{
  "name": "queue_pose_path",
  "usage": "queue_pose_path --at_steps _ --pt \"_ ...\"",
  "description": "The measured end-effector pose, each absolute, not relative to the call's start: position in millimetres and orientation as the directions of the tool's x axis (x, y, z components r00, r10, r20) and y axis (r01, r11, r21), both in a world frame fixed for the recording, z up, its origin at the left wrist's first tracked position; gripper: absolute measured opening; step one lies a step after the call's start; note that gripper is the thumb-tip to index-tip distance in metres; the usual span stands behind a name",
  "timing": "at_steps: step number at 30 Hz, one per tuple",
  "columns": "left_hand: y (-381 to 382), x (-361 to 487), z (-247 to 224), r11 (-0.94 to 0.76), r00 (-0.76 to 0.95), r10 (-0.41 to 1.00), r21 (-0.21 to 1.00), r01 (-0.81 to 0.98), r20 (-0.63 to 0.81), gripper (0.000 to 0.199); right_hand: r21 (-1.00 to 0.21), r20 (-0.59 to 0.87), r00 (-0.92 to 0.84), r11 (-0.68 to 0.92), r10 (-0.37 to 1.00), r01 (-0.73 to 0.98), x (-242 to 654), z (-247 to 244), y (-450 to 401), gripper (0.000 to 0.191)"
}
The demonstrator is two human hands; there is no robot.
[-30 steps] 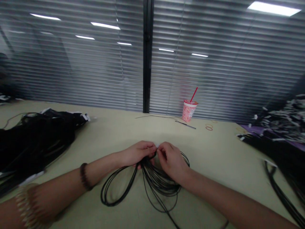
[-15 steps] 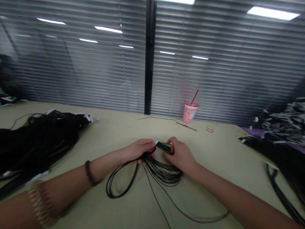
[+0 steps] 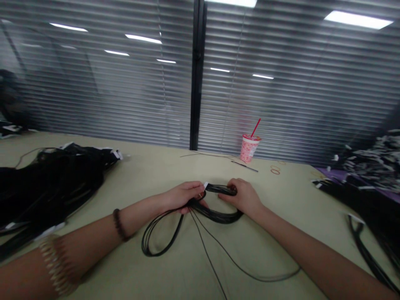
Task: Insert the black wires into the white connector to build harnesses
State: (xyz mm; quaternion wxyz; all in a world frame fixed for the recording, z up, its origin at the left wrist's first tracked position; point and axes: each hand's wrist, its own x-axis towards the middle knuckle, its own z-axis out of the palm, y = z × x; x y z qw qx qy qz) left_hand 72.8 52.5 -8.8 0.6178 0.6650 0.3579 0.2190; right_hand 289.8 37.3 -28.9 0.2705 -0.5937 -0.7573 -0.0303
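My left hand [image 3: 190, 196] is closed around a bundle of thin black cables [image 3: 217, 216], close to a small white end piece [image 3: 205, 186]. On the other side of the bundle, my right hand [image 3: 242, 195] grips the looped cables with curled fingers. Between the hands the strands run in two bands, joined in a bend at the right hand. A loose loop [image 3: 146, 241] hangs out below my left wrist. Single strands trail down toward the table's near edge, one passing by my right forearm. Parts of the bundle inside both hands are hidden.
A large heap of black cables [image 3: 71, 175] lies at the left, with more cables [image 3: 359, 204] at the right. Farther back are a pink cup [image 3: 249, 148] with a red straw, a thin dark tool [image 3: 244, 166] and rubber bands [image 3: 275, 170]. Window blinds stand behind the table.
My right hand has moved slightly right. The fanned strands between the hands are drawn into a tighter, straighter band, and the left hand has barely moved.
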Motion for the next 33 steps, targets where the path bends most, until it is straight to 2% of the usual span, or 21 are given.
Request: queue_pose_path --at_steps 7,11,13,14,16,19,21,23,26,29,31,33 --pt "56.7 70.4 -14.8 0.086 0.633 0.756 0.984 0.154 -0.165 0.037 -0.368 0.412 -0.18 0.343 0.893 0.864 285.8 -30.6 36.3 0.037" --pt "56.8 71.5 -15.0 0.051 0.664 0.735 0.987 0.151 -0.14 0.032 -0.405 0.565 -0.134 0.415 0.814 0.814 274.2 -10.3 23.9 0.044" --pt "56.8 72.3 -14.9 0.036 0.662 0.739 0.988 0.147 -0.125 0.03 -0.381 0.653 -0.142 0.485 0.744 0.787 264.0 4.6 11.4 0.039" --pt "56.6 72.5 -14.7 0.03 0.65 0.751 0.99 0.141 -0.115 0.029 -0.37 0.661 -0.172 0.517 0.73 0.772 258.1 11.0 4.0 0.03" --pt "55.7 72.7 -13.6 0.021 0.625 0.774 0.991 0.133 -0.1 0.027 -0.361 0.589 -0.28 0.556 0.758 0.748 245.9 18.9 -11.4 0.011" --pt "53.9 72.1 -11.1 0.027 0.62 0.776 0.989 0.144 -0.112 0.027 -0.236 0.431 -0.44 0.569 0.788 0.788 231.0 16.5 -30.9 0.024" --pt "53.5 71.8 -10.1 0.038 0.629 0.767 0.988 0.151 -0.125 0.028 -0.147 0.351 -0.484 0.558 0.802 0.817 225.4 9.8 -38.5 0.026" --pt "54.0 71.8 -10.2 0.039 0.629 0.768 0.989 0.143 -0.121 0.029 -0.144 0.3 -0.483 0.539 0.823 0.83 223.5 4.3 -41.3 0.022" --pt "55.8 71.9 -12.0 0.053 0.607 0.784 0.989 0.141 -0.128 0.03 -0.305 0.287 -0.447 0.523 0.848 0.796 225.3 4.6 -39.9 0.007" --pt "57.2 71.5 -14.0 0.084 0.559 0.813 0.983 0.161 -0.161 0.028 -0.612 0.261 -0.443 0.502 0.858 0.611 229.2 16.4 -36.8 0.03" --pt "57.5 71.2 -14.4 0.084 0.534 0.827 0.979 0.185 -0.172 0.027 -0.83 0.165 -0.447 0.368 0.879 0.419 232.5 28.8 -34.7 0.025" --pt "57.5 71.2 -14.1 0.05 0.524 0.836 0.974 0.22 -0.161 0.029 -0.97 0.069 -0.434 0.163 0.898 0.182 237.8 43.0 -31.9 0.013"
